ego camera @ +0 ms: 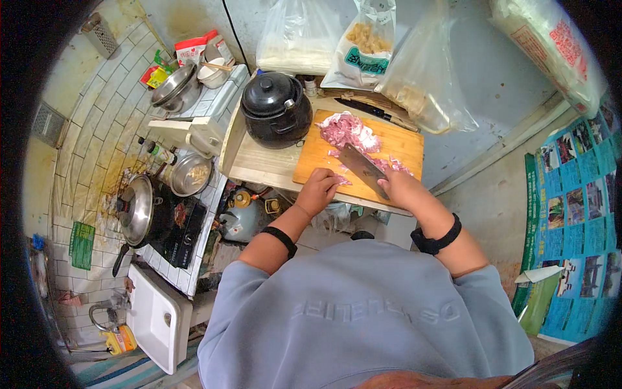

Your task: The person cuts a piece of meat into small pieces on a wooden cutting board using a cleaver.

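A wooden cutting board (316, 150) lies before me with a heap of raw pink meat (347, 129) at its far side. My right hand (402, 188) grips a cleaver (360, 166), its blade slanting away to the left across the board. Smaller bits of meat (399, 166) lie beyond the blade, some partly hidden by it. At the board's near left edge, my left hand (317, 190) has its fingers curled down on a small strip of meat (344, 180). A gap separates these fingers from the cleaver.
A lidded black pot (276, 112) stands left of the board; a black knife (363, 107) lies behind it. Plastic bags (413, 73) hang at the back. Further left are a wok with a lid (136, 209), a metal bowl (191, 175) and a white sink (153, 318). A gas cylinder (243, 221) sits below.
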`<action>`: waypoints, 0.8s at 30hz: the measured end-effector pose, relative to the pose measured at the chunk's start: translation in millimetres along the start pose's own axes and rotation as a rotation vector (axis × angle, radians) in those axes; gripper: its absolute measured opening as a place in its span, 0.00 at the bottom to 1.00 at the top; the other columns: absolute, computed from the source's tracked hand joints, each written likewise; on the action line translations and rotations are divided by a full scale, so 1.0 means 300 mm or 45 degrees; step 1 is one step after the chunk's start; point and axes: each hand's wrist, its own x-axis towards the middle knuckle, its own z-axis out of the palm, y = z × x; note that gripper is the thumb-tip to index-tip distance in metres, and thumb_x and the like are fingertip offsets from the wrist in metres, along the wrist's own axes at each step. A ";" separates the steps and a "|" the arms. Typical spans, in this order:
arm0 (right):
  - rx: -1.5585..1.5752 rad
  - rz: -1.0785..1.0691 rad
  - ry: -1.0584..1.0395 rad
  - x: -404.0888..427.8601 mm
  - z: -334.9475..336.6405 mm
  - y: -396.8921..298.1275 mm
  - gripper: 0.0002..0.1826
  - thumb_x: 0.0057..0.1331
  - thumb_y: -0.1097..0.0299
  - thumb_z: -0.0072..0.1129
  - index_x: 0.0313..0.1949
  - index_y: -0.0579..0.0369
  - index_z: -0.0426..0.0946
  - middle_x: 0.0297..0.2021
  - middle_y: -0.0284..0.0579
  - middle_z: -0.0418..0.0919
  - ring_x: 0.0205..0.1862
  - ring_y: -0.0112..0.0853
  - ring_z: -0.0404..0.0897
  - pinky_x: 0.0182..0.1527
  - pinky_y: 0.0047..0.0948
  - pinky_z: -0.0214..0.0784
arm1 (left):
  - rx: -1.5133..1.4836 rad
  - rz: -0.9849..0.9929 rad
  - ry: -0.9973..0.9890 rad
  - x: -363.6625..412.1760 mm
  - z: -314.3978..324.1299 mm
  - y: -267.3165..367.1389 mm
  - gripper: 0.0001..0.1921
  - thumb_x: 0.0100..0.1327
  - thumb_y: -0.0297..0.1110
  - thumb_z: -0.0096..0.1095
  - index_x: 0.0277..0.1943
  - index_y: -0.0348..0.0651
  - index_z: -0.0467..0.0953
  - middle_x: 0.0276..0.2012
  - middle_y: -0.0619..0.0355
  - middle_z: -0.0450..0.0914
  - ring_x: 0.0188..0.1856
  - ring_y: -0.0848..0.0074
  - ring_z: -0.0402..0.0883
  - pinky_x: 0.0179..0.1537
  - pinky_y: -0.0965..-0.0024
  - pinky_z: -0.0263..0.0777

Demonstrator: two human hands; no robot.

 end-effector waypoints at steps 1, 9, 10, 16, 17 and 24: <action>0.002 0.033 0.036 0.000 0.003 0.006 0.18 0.71 0.57 0.49 0.49 0.61 0.75 0.40 0.60 0.82 0.44 0.53 0.81 0.47 0.50 0.72 | -0.003 -0.003 0.003 0.001 0.000 -0.001 0.08 0.56 0.23 0.65 0.40 0.36 0.81 0.40 0.52 0.78 0.47 0.59 0.76 0.51 0.61 0.72; 0.045 -0.096 -0.013 -0.020 0.019 -0.053 0.18 0.71 0.56 0.50 0.47 0.61 0.73 0.39 0.61 0.81 0.43 0.54 0.81 0.45 0.52 0.72 | -0.012 0.000 0.064 0.002 -0.002 -0.019 0.09 0.54 0.21 0.66 0.39 0.38 0.78 0.39 0.50 0.78 0.45 0.56 0.76 0.50 0.60 0.71; 0.033 -0.107 -0.017 -0.011 0.035 -0.050 0.19 0.71 0.56 0.50 0.47 0.62 0.73 0.39 0.61 0.81 0.43 0.55 0.81 0.45 0.52 0.72 | -0.027 0.010 0.074 0.002 0.003 -0.024 0.08 0.54 0.21 0.66 0.38 0.38 0.79 0.38 0.50 0.78 0.45 0.57 0.77 0.49 0.60 0.72; 0.029 -0.114 -0.075 0.016 0.041 -0.061 0.19 0.71 0.56 0.50 0.44 0.64 0.74 0.39 0.62 0.81 0.43 0.55 0.81 0.45 0.52 0.72 | -0.071 -0.015 0.065 0.007 0.018 -0.016 0.06 0.54 0.22 0.67 0.35 0.38 0.79 0.37 0.52 0.79 0.44 0.59 0.77 0.48 0.61 0.73; 0.031 -0.117 -0.073 0.020 0.037 -0.065 0.19 0.71 0.56 0.50 0.44 0.64 0.74 0.39 0.62 0.81 0.43 0.55 0.81 0.45 0.52 0.72 | -0.067 -0.014 0.065 0.011 0.019 -0.013 0.06 0.54 0.22 0.67 0.35 0.38 0.79 0.37 0.52 0.79 0.44 0.59 0.77 0.48 0.61 0.73; 0.025 -0.180 -0.086 0.059 0.041 -0.091 0.19 0.72 0.57 0.49 0.41 0.66 0.76 0.36 0.64 0.81 0.40 0.56 0.81 0.44 0.52 0.73 | -0.026 -0.021 0.077 0.010 0.015 -0.017 0.05 0.54 0.23 0.67 0.34 0.39 0.79 0.38 0.52 0.80 0.44 0.58 0.79 0.48 0.60 0.74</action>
